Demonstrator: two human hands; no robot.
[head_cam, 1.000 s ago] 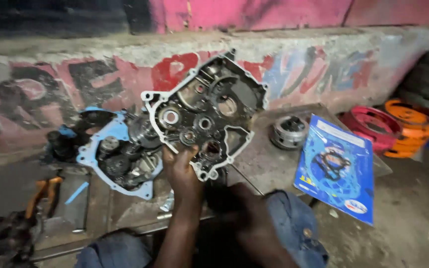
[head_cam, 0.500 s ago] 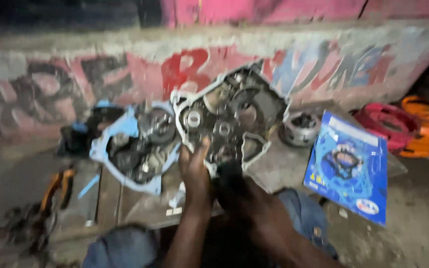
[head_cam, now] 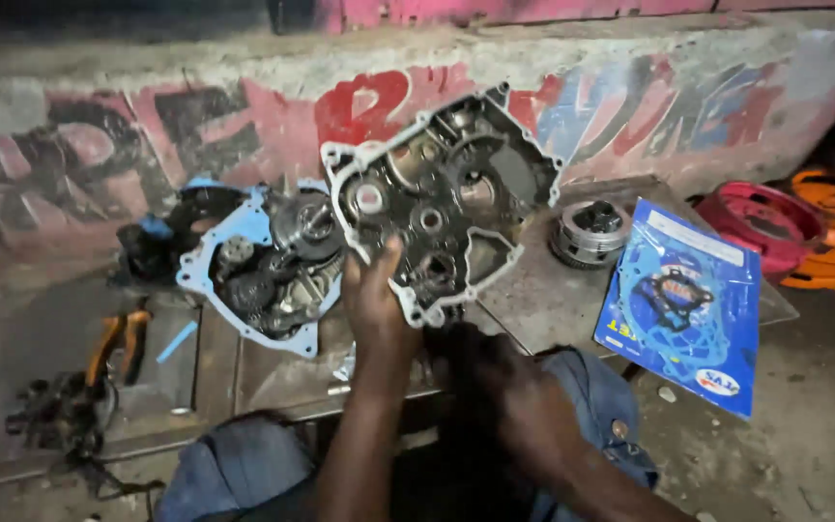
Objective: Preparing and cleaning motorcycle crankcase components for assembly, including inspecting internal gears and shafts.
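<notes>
In the head view, an engine crankcase half [head_cam: 442, 198] is held up, tilted, above a low metal work plate [head_cam: 553, 290], with its open inner face turned toward the camera; bearing seats and round bores are seen inside its pale gasket edge. The left hand [head_cam: 374, 304] is closed on the lower left edge of the casing, the thumb laid up along its inner face and the fingers wrapped behind it. The right hand [head_cam: 500, 382] is seen lower and nearer the body, just beneath the bottom edge of the casing; it is dark and blurred, and whether its fingers are curled or spread cannot be told, nor whether the casing is touched by it.

Just to the left of the lifted casing, the other crankcase half [head_cam: 263, 271] is laid flat on the plate, with gears and shafts standing in it and a light blue gasket running round its rim. A round clutch assembly [head_cam: 587, 232] is set on the plate to the right of the held casing, apart from it. Further right, a blue gasket-set packet [head_cam: 683, 304] is propped at the plate's edge, partly overhanging the ground. Red and orange rings [head_cam: 804, 227] are stacked on the ground at the far right. At the left, orange-handled pliers [head_cam: 118, 338] are laid on the plate, with a dark clump of small parts [head_cam: 55, 416] beside them. A painted concrete wall [head_cam: 147, 126] is seen behind everything, and the person's knees in blue denim [head_cam: 234, 469] are seen at the bottom.
</notes>
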